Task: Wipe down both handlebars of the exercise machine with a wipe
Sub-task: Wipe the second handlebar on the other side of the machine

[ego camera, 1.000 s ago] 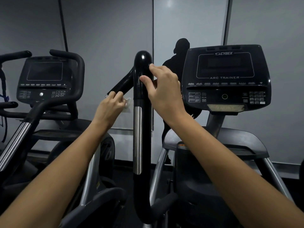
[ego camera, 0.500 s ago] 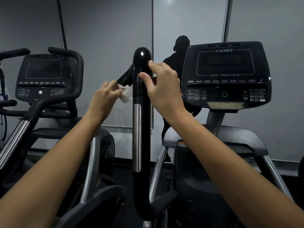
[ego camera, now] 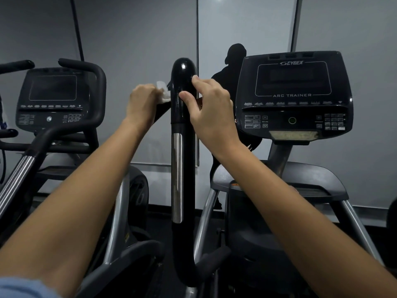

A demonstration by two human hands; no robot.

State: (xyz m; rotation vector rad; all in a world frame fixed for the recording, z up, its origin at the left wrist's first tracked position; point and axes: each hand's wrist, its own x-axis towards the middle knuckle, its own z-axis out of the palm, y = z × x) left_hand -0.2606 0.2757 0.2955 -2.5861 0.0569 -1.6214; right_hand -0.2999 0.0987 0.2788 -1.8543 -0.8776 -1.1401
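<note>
Wipe (ego camera: 162, 94) in left hand (ego camera: 142, 102) grip

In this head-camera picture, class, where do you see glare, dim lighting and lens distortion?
Head view: glare sits as a small bright spot on the glossy top of the handlebar and as a soft patch high on the wall panel; the room is dim, so the console screen reads dark; the wide lens stretches both forearms at the lower edge; the wipe in the left hand looks slightly soft.
</note>
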